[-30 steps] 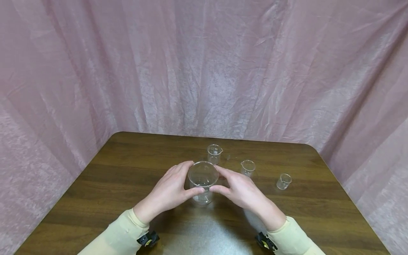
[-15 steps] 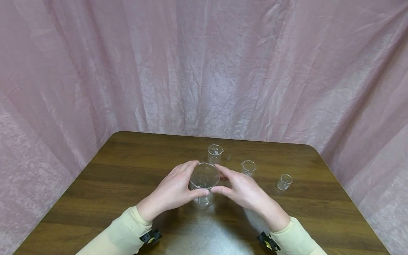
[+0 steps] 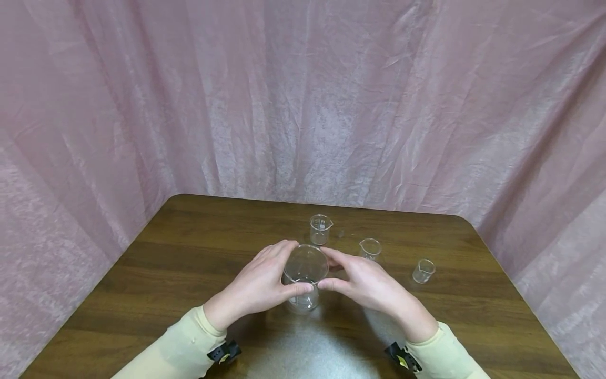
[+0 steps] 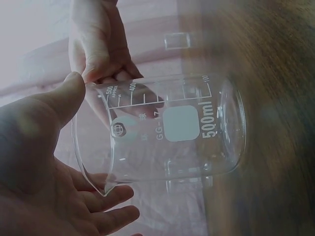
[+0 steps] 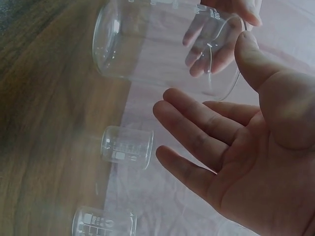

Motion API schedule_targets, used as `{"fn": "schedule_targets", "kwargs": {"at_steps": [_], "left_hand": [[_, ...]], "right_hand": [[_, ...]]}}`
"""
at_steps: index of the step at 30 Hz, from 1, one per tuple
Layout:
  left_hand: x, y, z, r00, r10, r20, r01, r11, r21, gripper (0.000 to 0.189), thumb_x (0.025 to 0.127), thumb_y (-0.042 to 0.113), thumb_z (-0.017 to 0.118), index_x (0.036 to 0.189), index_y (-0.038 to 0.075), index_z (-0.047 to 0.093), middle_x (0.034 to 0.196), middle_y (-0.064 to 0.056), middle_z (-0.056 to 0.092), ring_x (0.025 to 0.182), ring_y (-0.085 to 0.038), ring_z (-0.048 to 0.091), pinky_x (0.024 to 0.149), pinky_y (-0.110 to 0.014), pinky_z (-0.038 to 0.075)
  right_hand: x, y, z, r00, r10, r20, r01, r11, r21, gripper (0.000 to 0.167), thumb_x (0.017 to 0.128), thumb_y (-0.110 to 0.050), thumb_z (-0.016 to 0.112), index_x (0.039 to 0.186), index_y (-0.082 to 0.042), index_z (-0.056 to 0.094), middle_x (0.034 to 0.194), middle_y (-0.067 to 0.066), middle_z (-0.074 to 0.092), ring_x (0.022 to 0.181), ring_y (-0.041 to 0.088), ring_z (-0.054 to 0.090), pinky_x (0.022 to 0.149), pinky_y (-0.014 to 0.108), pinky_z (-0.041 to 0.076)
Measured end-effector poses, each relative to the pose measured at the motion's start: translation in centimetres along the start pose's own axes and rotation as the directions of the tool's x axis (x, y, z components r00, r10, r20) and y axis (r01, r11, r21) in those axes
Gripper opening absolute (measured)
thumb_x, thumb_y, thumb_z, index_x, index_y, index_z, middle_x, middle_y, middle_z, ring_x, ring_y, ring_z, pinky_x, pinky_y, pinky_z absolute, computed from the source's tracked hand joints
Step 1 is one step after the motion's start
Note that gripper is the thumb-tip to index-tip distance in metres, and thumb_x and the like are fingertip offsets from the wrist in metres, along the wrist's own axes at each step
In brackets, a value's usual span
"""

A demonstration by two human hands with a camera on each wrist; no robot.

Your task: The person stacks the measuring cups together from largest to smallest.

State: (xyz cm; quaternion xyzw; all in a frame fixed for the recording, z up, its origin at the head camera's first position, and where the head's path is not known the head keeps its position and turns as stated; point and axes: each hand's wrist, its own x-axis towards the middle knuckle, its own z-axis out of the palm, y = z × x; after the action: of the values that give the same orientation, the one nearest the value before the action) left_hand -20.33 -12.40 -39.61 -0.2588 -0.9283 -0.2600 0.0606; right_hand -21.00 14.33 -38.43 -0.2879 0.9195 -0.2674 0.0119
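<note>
Curtained-off tabletop space, more booth than furnished room: pink crushed-velvet curtain (image 3: 303, 105) hangs in folds behind and along both sides of a dark wood-grain table (image 3: 156, 273) with rounded far corners. Laboratory note comes from the glass on it: a large beaker (image 4: 162, 132), graduated and printed "500ml" and "GG-17", with three smaller beakers (image 3: 320, 230) standing beyond it and off to the right. Whether home, office or real lab lies behind the cloth, cannot tell.

Pink curtain (image 3: 303, 105) (crinkly in places) behind a brown wooden table (image 3: 156, 279), pale glare (image 3: 314, 352) up front.
</note>
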Motion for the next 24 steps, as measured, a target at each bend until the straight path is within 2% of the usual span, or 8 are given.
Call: {"fn": "schedule_targets", "kwargs": {"at_steps": [7,16,24], "left_hand": [[-0.13,0.2,-0.14,0.999,0.03,-0.011,-0.03,1.0,0.008,0.093,0.09,0.059,0.088,0.155,0.003,0.053,0.151,-0.01,0.061,0.138,-0.034,0.058,0.12,-0.053,0.044],[-0.34,0.29,-0.13,0.998,0.053,-0.026,-0.052,0.998,0.027,0.091,0.089,0.06,0.089,0.151,0.003,0.056,0.143,-0.006,0.064,0.132,-0.03,0.06,0.118,-0.05,0.045],[-0.64,0.56,-0.02,0.998,0.053,-0.026,-0.052,0.999,0.012,0.089,0.091,0.061,0.086,0.151,0.002,0.056,0.147,-0.008,0.063,0.135,-0.029,0.061,0.117,-0.051,0.048]], "right_hand": [[-0.11,-0.13,-0.25,1.0,-0.016,0.014,0.016,1.0,-0.001,0.073,0.102,-0.054,0.077,0.16,-0.014,0.057,0.124,-0.003,0.079,0.122,0.025,0.073,0.105,0.055,0.057],[-0.2,-0.13,-0.31,0.999,-0.039,0.022,0.039,0.999,-0.005,0.07,0.102,-0.055,0.076,0.157,-0.015,0.059,0.122,-0.003,0.079,0.12,0.024,0.074,0.104,0.054,0.057],[-0.28,-0.08,-0.39,0.997,-0.07,0.025,0.071,0.997,-0.02,0.067,0.102,-0.056,0.075,0.155,-0.017,0.061,0.12,-0.006,0.079,0.118,0.021,0.075,0.102,0.053,0.058]]}}
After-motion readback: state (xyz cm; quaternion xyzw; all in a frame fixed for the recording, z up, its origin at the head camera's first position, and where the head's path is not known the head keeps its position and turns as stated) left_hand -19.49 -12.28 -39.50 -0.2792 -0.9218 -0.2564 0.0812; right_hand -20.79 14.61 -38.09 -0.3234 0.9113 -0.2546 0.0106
